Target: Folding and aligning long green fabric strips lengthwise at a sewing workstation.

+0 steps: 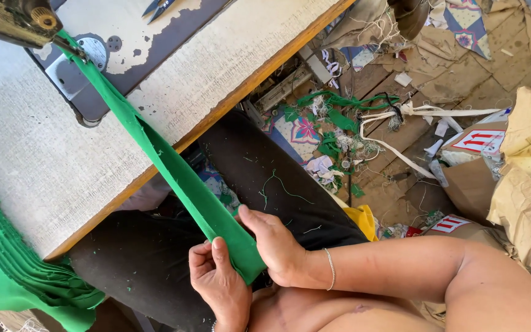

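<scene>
Head view, looking straight down: a long green strip of fabric runs from under the sewing machine at top left, across the tabletop edge and down to the lap. Both hands are on its near end. The left hand has its fingers curled shut on the strip from below, thumb pressed on top. The right hand lies along the strip's right edge, fingers closed over it and pinching the fabric flat; a thin bracelet sits on that wrist.

Looks to me like the strip's end is being folded or lined up by hand while the far end is under the needle area, so the step in hand is squaring up the edges. I'd say the next move needs even tension with both hands so the fold doesn't twist.

A stack of green pieces hangs off the tabletop at bottom left. Scraps and threads litter the floor, with cardboard on the right.
</scene>
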